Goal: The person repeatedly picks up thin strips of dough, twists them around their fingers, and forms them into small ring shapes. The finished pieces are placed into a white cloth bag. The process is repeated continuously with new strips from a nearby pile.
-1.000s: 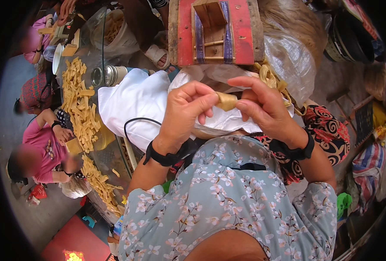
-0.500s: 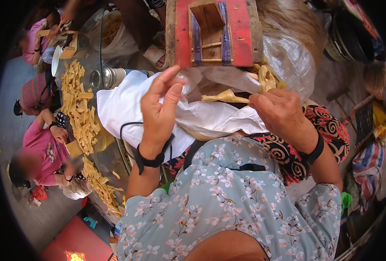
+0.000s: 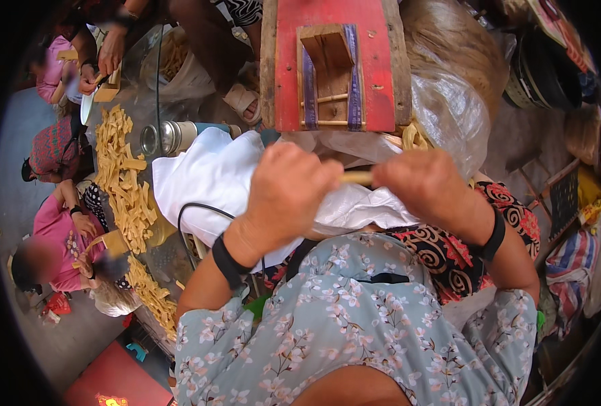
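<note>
My left hand (image 3: 287, 193) and my right hand (image 3: 422, 189), both blurred, are closed on the two ends of a short, taut tan strip (image 3: 356, 178) in front of me. They hang over a white plastic sack (image 3: 358, 208) on my lap, beside a white cloth (image 3: 199, 172). Just beyond them stands a red board on weathered wood (image 3: 375, 74) carrying a wooden block (image 3: 325, 61) between purple straps and two thin dowels. More loose tan strips (image 3: 414, 139) lie by the board's near right corner.
Piles of tan strips (image 3: 117, 176) cover a glass-topped table at left, beside a metal flask (image 3: 168, 139). Several other people sit or work there, including one in a pink shirt (image 3: 56, 230). A clear plastic bag (image 3: 449, 115), a black bucket (image 3: 544, 74) and a striped bag (image 3: 571, 271) are at right.
The strip dangled from my right hand half a second ago; my open left hand has since moved right and down and closed on it. The red board appears lower in view.
</note>
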`<state>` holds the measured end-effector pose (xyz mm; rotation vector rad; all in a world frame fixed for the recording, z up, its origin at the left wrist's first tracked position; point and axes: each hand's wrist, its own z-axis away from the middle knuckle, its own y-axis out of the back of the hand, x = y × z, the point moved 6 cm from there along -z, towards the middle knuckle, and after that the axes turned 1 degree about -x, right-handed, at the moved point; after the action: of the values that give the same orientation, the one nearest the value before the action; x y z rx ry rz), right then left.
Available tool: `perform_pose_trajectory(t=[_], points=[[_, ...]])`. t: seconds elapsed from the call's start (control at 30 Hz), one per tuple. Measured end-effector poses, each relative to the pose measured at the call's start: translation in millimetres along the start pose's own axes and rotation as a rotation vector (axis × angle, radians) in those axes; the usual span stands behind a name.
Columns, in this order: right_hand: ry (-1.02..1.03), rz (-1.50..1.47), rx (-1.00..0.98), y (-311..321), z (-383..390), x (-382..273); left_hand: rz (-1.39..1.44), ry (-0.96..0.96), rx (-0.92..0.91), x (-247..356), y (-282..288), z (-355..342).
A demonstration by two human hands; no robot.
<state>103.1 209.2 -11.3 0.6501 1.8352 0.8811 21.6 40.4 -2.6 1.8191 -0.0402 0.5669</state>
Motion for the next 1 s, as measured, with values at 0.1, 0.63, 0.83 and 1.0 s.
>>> perform_pose_trajectory(t=[0.1,0.63,0.83,1.0], points=[[-0.08,-0.17,0.283,16,-33,39,0.259,0.222,0.083,-39,20,-29],[-0.309,-0.203,0.272,-3,10,63,-0.093,0.08,0.247,-14,16,-7],[-0.148,-0.292,0.078,-32,7,-5,0.22,0.158,0.09,7,-25,13],[-0.342,-0.578,0.075,-39,9,-5,0.774,0.554,0.116,-12,-12,39]])
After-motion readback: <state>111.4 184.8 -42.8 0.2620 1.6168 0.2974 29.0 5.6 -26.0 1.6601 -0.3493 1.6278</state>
